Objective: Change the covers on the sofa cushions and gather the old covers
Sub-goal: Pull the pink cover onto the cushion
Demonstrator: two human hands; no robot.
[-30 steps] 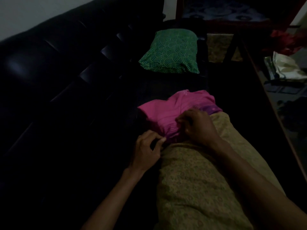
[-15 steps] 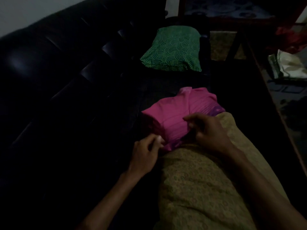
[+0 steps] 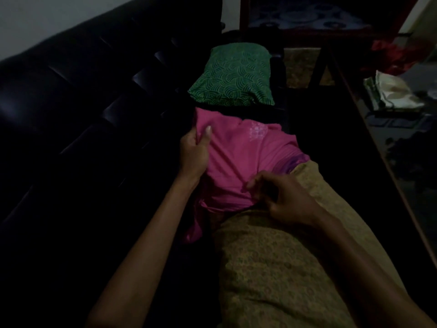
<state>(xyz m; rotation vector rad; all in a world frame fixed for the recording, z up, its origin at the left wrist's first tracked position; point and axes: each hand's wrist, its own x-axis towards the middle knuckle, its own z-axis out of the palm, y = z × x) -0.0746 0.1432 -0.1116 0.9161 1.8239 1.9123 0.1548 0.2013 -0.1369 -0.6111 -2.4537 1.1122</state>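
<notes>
A long cushion in an olive patterned fabric (image 3: 279,268) lies on the black sofa seat, pointing away from me. A pink cover (image 3: 238,159) is bunched over its far end. My left hand (image 3: 195,150) grips the pink cover's far left edge, thumb on top. My right hand (image 3: 281,192) pinches the pink cover's near edge where it meets the olive fabric. A green patterned cushion (image 3: 233,75) lies further along the seat, beyond the pink cover. The room is dim.
The black sofa backrest (image 3: 78,95) runs along the left. On the right is a low glass-topped table (image 3: 387,147) with a pale cloth (image 3: 397,91) and red items (image 3: 392,55) on it. A patterned rug shows on the floor beyond.
My left hand has moved from the near edge of the pink cover up to its far left edge, pulling it out flatter. The right hand has shifted slightly nearer along the near edge.
</notes>
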